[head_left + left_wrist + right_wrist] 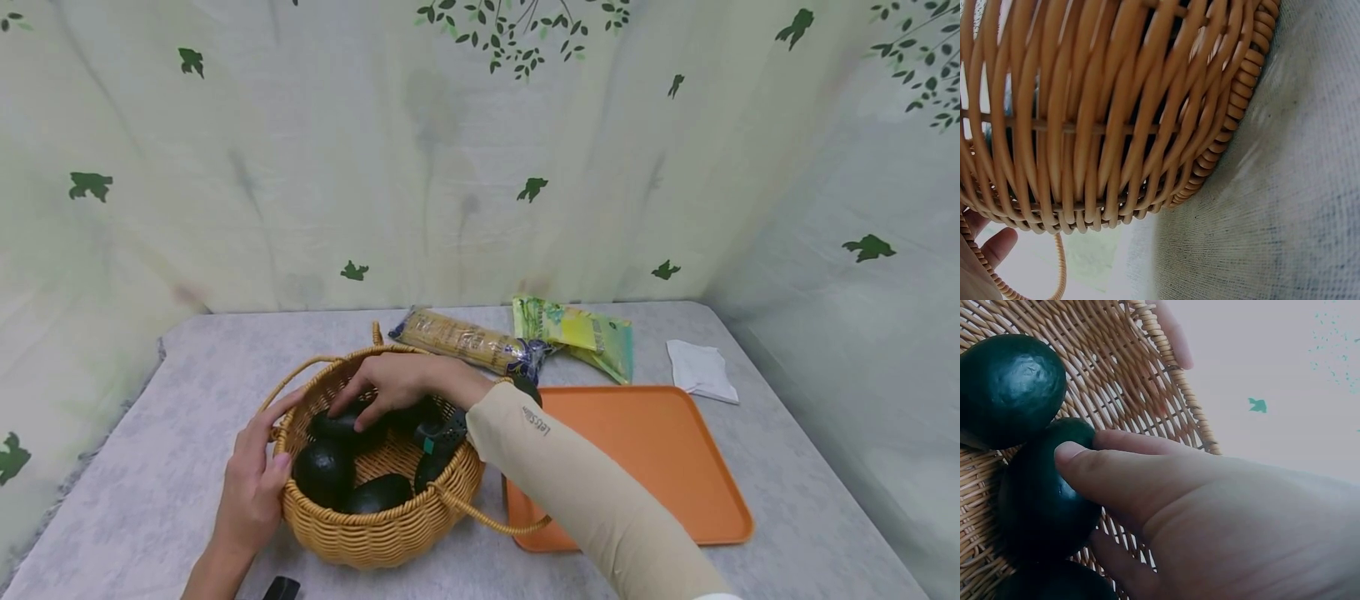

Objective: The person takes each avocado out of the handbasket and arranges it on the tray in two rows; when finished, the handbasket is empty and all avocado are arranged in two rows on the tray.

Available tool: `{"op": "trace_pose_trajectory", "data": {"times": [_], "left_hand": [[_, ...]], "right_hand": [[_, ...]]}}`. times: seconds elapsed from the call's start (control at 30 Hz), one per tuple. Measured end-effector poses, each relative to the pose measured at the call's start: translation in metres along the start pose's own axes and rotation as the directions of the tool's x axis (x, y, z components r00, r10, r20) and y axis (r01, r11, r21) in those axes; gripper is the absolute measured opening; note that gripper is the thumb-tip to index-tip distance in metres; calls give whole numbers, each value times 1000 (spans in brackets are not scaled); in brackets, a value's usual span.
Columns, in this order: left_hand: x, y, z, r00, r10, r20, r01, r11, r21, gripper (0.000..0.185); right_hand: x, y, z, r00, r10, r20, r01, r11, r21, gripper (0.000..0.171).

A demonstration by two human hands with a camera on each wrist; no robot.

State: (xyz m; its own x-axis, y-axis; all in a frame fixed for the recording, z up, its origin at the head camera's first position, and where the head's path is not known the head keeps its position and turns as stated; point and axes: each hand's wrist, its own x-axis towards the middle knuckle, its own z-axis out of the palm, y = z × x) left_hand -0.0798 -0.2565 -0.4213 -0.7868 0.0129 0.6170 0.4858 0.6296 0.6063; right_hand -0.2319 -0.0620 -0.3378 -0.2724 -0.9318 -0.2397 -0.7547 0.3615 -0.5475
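- Avocado (pixel 347 427) is the thing in hand: a dark one at the back of the basket (pixel 375 525), with three or so more lying around it; I count loosely, since the arm hides part of the pile.
- Left hand (pixel 251 483) sits on the basket's left rim, thumb over the edge inside, fingers spread against the outer wall. It presses and steadies more than it grips, and I'd hold that pressure firm so the basket won't slide on the cloth-covered table (pixel 150 500).
- Left wrist view shows only the wicker (pixel 1085 125) up close, so I can't judge fingertip placement from it.
- Right hand (pixel 405 382) reaches down into the basket, fingers curled over the top of that avocado. In the right wrist view the thumb (pixel 1104 472) lies along its side and the fingers wrap its far side, which looks like a closing grasp.
- I'd get the fingers well under the fruit's widest part before lifting, as the skin looks smooth and it rests against a neighbour (pixel 1010 387).
- Lift straight up to clear the rim and the loose handle (pixel 495 521).
- Tray (pixel 637 450) lies just right of the basket, with packets (pixel 517 337) behind.
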Motion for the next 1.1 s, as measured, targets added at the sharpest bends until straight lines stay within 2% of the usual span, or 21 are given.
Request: {"op": "trace_pose_trajectory", "data": {"times": [0.3, 0.67, 0.9, 1.1], "left_hand": [[0, 0, 0, 1000, 1, 2, -1, 1000, -7, 62], [0, -1, 0, 1000, -2, 0, 2, 1000, -14, 62], [-1, -2, 0, 1000, 0, -17, -1, 998, -60, 62], [-1, -2, 0, 1000, -10, -6, 9, 998, -56, 62]], "right_hand": [[0, -1, 1, 999, 37, -34, -38, 999, -20, 45], [0, -2, 3, 998, 62, 8, -61, 996, -69, 51], [0, -4, 5, 992, 116, 39, -113, 991, -67, 53], [0, -3, 7, 992, 102, 71, -95, 990, -102, 63]]}}
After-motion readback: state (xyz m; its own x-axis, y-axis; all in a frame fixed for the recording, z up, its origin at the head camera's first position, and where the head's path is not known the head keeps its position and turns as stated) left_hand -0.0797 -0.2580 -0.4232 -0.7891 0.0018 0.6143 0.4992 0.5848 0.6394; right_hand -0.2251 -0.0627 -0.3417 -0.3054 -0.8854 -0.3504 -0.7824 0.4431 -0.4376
